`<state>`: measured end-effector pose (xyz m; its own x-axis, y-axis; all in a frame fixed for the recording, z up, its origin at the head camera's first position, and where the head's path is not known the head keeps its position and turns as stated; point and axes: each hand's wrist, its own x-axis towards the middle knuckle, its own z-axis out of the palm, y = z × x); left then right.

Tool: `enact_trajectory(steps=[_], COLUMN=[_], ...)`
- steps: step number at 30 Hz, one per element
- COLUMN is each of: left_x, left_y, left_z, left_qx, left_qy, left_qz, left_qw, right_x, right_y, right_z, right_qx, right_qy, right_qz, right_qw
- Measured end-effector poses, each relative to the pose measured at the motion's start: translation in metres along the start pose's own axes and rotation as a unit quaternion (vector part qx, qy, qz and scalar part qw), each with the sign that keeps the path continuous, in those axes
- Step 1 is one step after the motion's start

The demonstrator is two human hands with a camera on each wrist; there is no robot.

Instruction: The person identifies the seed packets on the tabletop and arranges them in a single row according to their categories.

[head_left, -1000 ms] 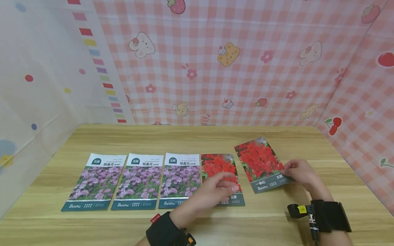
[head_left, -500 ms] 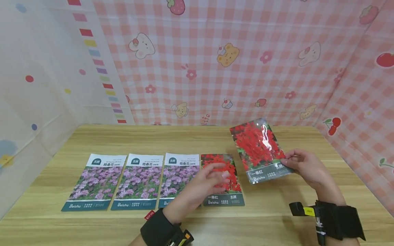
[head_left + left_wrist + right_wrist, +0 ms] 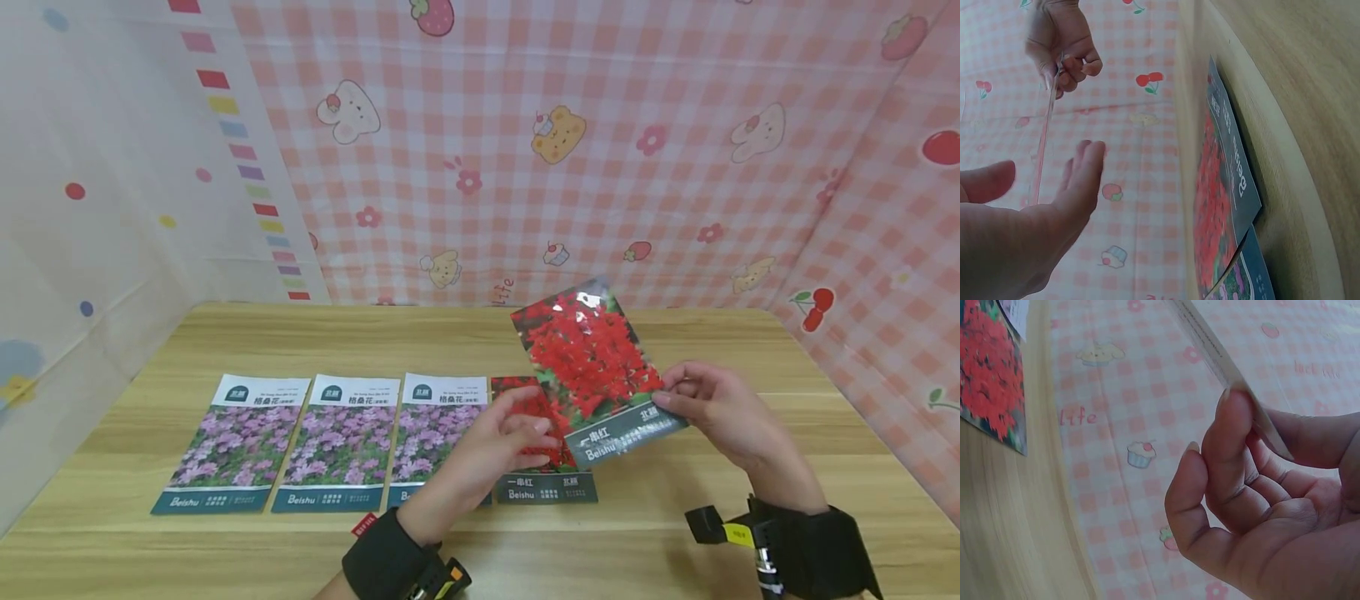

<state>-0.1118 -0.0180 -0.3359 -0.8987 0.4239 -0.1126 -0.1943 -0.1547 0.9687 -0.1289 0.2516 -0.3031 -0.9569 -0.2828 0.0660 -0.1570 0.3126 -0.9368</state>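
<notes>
Right now your right hand pinches a red-flower seed packet by its lower right corner, thumb and fingers curled on the edge; the packet is off the worktop, tilted, picture side toward you, dark label strip at the bottom. In the right wrist view the packet shows edge-on between your fingertips. Your left hand is relaxed with fingers straight, holding nothing, hovering just beside the lifted packet's lower left edge and above a second red-flower packet that lies flat on the worktop. The left wrist view confirms it: open palm near the raised packet's thin edge, not touching it as far as I can tell. Left of the flat red packet, three purple-flower packets lie side by side in a row, edges nearly touching, white headers away from you. Pink checked cloth forms the back and right walls; a pale dotted sheet hangs on the left.
</notes>
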Motion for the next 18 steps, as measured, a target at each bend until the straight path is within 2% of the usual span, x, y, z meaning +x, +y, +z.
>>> enact_trajectory(steps=[10,18], left_x=[-0.001,-0.002], left_y=[0.0,0.002], left_z=[0.001,-0.001], left_qx=[0.02,0.085], left_qy=[0.052,0.084], left_qz=[0.02,0.041], left_qw=[0.9983,0.992], right_x=[0.004,0.005], right_y=[-0.004,-0.006], right_z=[0.017,0.025], right_qx=[-0.019,-0.046], right_qy=[-0.028,-0.049], right_qz=[0.013,0.034], right_qw=[0.999,0.997])
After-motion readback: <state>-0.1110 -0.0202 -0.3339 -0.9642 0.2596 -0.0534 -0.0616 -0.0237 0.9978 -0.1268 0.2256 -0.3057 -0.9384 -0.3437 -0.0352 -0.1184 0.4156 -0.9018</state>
